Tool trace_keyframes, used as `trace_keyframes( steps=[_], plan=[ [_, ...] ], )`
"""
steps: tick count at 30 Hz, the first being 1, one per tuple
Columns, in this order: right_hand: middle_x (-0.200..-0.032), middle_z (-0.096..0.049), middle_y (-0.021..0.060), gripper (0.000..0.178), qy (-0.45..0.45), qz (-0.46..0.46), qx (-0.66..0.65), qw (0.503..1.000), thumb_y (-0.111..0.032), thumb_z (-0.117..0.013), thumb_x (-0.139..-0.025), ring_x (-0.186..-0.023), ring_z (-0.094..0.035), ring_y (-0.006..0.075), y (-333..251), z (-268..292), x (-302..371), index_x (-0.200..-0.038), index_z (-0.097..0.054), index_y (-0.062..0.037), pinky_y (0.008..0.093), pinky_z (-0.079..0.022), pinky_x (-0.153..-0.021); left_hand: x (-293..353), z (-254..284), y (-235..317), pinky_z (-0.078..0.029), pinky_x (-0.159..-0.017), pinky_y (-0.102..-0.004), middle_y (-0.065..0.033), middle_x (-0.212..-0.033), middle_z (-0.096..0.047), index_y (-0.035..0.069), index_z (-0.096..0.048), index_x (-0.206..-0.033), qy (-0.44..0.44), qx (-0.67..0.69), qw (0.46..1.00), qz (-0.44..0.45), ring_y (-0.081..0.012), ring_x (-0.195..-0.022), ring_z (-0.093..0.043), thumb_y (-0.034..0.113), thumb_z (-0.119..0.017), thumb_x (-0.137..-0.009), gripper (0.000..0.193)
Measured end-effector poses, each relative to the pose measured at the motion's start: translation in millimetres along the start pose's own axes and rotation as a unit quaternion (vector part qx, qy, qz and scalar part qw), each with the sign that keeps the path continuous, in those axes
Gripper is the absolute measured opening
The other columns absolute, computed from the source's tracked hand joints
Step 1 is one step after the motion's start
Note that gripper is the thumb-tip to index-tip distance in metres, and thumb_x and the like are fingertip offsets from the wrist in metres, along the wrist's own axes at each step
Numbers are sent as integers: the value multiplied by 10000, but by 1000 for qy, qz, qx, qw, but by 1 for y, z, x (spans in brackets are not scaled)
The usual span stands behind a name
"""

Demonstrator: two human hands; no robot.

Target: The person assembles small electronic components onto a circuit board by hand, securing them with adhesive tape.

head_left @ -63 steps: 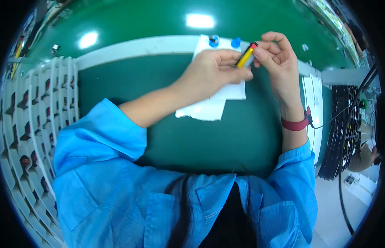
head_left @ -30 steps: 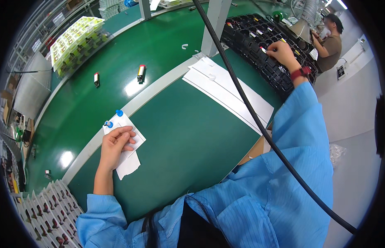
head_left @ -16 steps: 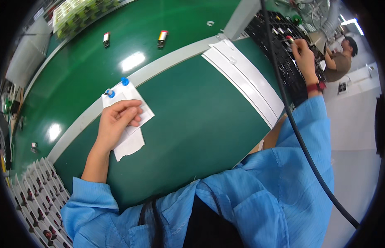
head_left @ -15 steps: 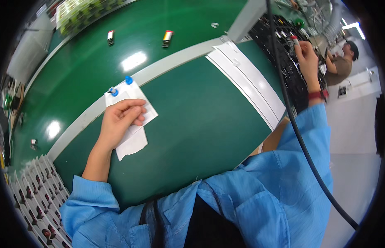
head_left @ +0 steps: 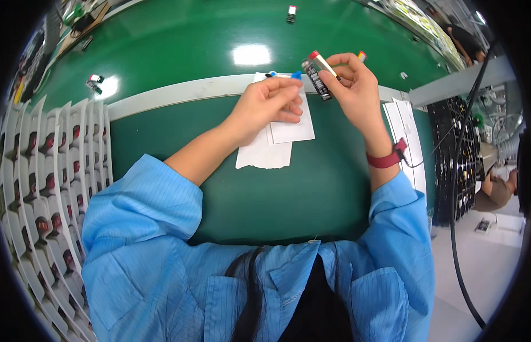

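Note:
My right hand (head_left: 351, 88) holds a dark lighter with a red top (head_left: 317, 74) above the green table, tilted, its top pointing up and left. My left hand (head_left: 265, 105) rests with its fingertips on a white sheet of paper (head_left: 277, 134) that lies on the table; it grips nothing. Two blue pins (head_left: 296, 74) stick up at the sheet's far edge, just beyond my left fingers. A red band (head_left: 386, 161) circles my right wrist.
White trays with rows of red-topped lighters (head_left: 43, 171) fill the left side. A black tray of lighters (head_left: 462, 154) and a black cable (head_left: 456, 188) lie at the right. Loose lighters (head_left: 292, 10) sit on the far green belt beyond a pale rail (head_left: 180, 90). Another person (head_left: 496, 188) is at the far right.
My right hand came back from the black tray at the right with a dark lighter and now holds it beside my left hand. My left hand stayed on the paper.

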State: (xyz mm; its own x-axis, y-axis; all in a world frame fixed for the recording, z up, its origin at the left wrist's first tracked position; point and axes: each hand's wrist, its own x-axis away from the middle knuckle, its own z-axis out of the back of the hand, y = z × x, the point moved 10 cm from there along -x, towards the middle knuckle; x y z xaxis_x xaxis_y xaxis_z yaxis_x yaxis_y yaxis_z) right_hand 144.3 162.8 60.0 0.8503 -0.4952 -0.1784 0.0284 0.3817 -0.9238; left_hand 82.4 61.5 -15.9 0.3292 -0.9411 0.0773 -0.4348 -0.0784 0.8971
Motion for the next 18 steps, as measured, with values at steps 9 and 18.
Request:
trace_keyframes(
  steps=[9,18],
  plan=[
    [-752,-622,90,347,-6,-94,-171,981,-51,-636,-754,-673,-608,135,19,-36,12,-1039,-471,58,240,-486,-604,16,-4,36,-508,-762,-270,-80,-1020,-516,-8,-468,-1044,90,-302,936,-158,-135,-833,-570,52,-692,-728,392],
    [-745,-601,36,173,-56,-111,-203,971,-98,-620,-790,-667,-564,87,20,-26,7,-906,-546,9,230,-501,-614,0,-4,4,-526,-783,-219,-73,-950,-592,-40,-536,-1073,-85,115,988,51,-127,-862,-594,81,-541,-851,252]
  ],
)
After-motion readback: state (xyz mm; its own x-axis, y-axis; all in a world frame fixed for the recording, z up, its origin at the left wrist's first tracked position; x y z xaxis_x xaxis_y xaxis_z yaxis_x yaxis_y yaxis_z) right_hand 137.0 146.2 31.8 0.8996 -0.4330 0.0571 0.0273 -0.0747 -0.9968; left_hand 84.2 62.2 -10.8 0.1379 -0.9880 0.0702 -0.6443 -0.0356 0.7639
